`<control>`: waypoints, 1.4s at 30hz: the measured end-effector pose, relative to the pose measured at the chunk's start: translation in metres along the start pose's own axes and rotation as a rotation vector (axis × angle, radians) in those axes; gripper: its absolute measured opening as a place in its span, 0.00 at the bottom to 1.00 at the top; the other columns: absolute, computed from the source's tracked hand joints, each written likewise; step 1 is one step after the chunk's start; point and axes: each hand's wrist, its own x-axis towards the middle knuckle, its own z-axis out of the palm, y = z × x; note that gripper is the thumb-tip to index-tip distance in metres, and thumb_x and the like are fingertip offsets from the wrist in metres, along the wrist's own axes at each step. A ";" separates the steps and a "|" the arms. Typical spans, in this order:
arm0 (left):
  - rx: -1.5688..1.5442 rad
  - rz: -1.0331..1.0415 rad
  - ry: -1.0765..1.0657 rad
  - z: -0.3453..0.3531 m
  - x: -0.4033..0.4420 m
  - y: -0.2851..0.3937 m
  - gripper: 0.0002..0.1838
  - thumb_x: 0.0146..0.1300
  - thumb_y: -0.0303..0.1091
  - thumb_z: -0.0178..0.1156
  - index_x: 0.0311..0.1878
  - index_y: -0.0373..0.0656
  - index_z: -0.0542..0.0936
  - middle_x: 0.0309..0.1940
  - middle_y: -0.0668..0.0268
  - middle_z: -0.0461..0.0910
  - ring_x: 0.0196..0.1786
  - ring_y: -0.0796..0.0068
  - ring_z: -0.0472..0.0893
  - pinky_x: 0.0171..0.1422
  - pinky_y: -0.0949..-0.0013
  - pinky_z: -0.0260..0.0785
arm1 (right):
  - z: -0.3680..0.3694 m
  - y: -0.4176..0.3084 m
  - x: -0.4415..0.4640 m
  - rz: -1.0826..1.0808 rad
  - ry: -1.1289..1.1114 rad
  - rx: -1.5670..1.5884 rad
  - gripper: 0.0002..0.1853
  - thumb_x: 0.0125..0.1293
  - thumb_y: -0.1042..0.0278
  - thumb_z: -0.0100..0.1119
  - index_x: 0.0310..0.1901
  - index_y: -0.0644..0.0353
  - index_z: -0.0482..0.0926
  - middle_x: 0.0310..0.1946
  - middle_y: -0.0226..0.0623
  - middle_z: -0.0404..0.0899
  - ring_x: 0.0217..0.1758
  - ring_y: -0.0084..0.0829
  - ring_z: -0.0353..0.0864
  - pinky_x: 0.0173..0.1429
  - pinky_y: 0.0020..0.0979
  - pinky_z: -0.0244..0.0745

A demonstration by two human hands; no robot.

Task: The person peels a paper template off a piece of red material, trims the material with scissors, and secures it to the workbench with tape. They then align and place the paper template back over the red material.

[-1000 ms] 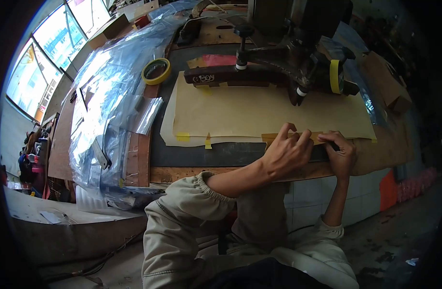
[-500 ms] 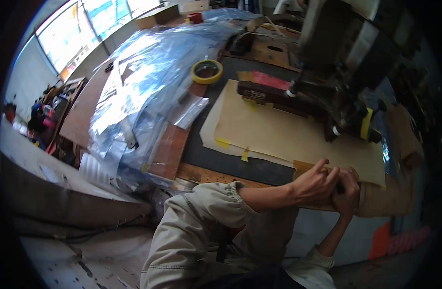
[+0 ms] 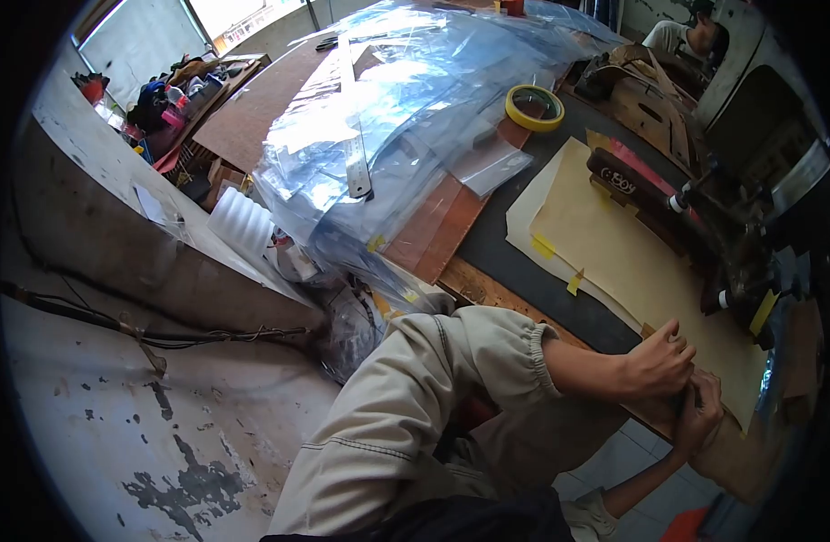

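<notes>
My left hand (image 3: 659,361) is closed, its fingers curled, at the front edge of the table. Right beside it and a little lower, my right hand (image 3: 699,411) is closed too, its fingertips against or very near the left. Whatever they pinch is hidden between the fingers. Just beyond both hands lies a large tan sheet (image 3: 604,217) on a dark mat (image 3: 487,248), with small yellow tape pieces (image 3: 575,282) along its edge. A dark machine arm (image 3: 650,194) with white writing lies across the sheet's far side.
A yellow tape roll (image 3: 534,108) rests by the mat's far corner. Clear plastic sheets (image 3: 415,135) cover the table's left, with a metal ruler (image 3: 356,167) on top. Cables (image 3: 207,336) run along the wall at left. Another person (image 3: 681,36) is at the far right.
The view has swung left, so the table and my hands appear farther right. Both hands stay close together at the table's edge, fingers curled.
</notes>
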 end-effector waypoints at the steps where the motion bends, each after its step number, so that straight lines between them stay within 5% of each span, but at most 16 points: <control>1: 0.018 0.035 0.044 -0.002 -0.001 0.000 0.09 0.52 0.36 0.55 0.25 0.41 0.79 0.27 0.65 0.74 0.35 0.70 0.77 0.57 0.59 0.60 | -0.001 0.000 0.000 0.002 -0.005 0.012 0.05 0.55 0.81 0.55 0.34 0.68 0.78 0.34 0.45 0.78 0.44 0.43 0.78 0.54 0.39 0.70; 9: 0.169 0.220 0.148 0.002 -0.006 0.002 0.11 0.51 0.36 0.52 0.28 0.37 0.79 0.24 0.64 0.71 0.26 0.75 0.73 0.59 0.63 0.58 | 0.000 0.005 0.000 -0.015 -0.006 0.030 0.06 0.55 0.81 0.54 0.34 0.69 0.77 0.36 0.44 0.79 0.44 0.43 0.78 0.55 0.40 0.70; 30: 0.121 0.161 0.165 0.003 0.000 0.000 0.10 0.53 0.34 0.52 0.29 0.37 0.77 0.24 0.65 0.72 0.28 0.74 0.76 0.58 0.62 0.57 | 0.000 0.000 -0.001 0.030 0.012 0.037 0.06 0.56 0.82 0.52 0.35 0.69 0.77 0.36 0.45 0.79 0.43 0.40 0.79 0.51 0.35 0.72; 42: 0.003 0.031 -0.062 -0.023 0.000 -0.008 0.07 0.50 0.35 0.56 0.23 0.44 0.80 0.26 0.64 0.74 0.32 0.72 0.79 0.56 0.60 0.59 | 0.001 -0.005 0.002 -0.041 0.046 0.038 0.08 0.52 0.86 0.55 0.34 0.69 0.79 0.34 0.44 0.79 0.42 0.40 0.79 0.50 0.36 0.72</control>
